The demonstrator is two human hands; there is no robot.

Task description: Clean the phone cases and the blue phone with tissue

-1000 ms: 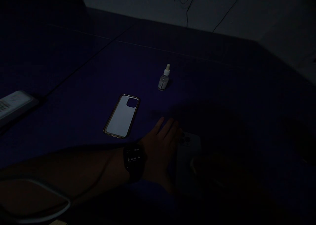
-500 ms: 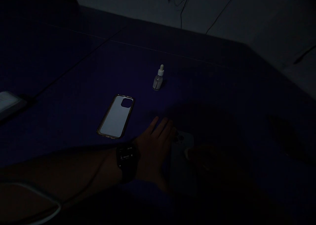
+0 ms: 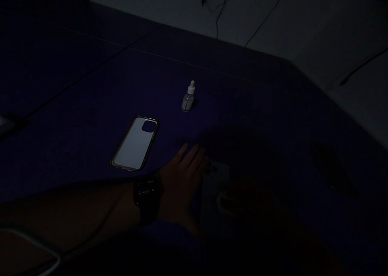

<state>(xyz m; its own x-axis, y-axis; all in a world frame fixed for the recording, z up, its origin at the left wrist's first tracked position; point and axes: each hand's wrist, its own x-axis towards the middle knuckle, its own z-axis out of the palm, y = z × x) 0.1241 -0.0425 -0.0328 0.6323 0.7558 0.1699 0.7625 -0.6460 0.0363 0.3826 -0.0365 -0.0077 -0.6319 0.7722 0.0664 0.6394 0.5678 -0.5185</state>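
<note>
A phone (image 3: 212, 199) lies back up in deep shadow, its camera lenses at the far left corner. My left hand (image 3: 182, 183), wearing a dark smartwatch (image 3: 147, 195), lies along the phone's left edge with fingers stretched forward, seemingly touching it. Over the phone's back is my right hand (image 3: 247, 197), very dark, its fingers closed on a small white wad (image 3: 224, 201) that appears pressed to the surface. I cannot make out the wad's material. Left of my hands lies a phone case (image 3: 135, 144) with a dark rim and pale inside. Beyond them stands a dropper bottle (image 3: 187, 98) with a white cap.
The dark blue table (image 3: 100, 94) meets a grey wall (image 3: 257, 9) with hanging cables. A dark flat object (image 3: 332, 169) lies at the right. A pale object (image 3: 6, 124) is cut off at the left edge. A white cable (image 3: 36, 243) crosses my left forearm.
The view has shifted, moving most things left in the picture. My right hand and the white wad have moved slightly down along the phone's back. My left hand keeps its place beside the phone.
</note>
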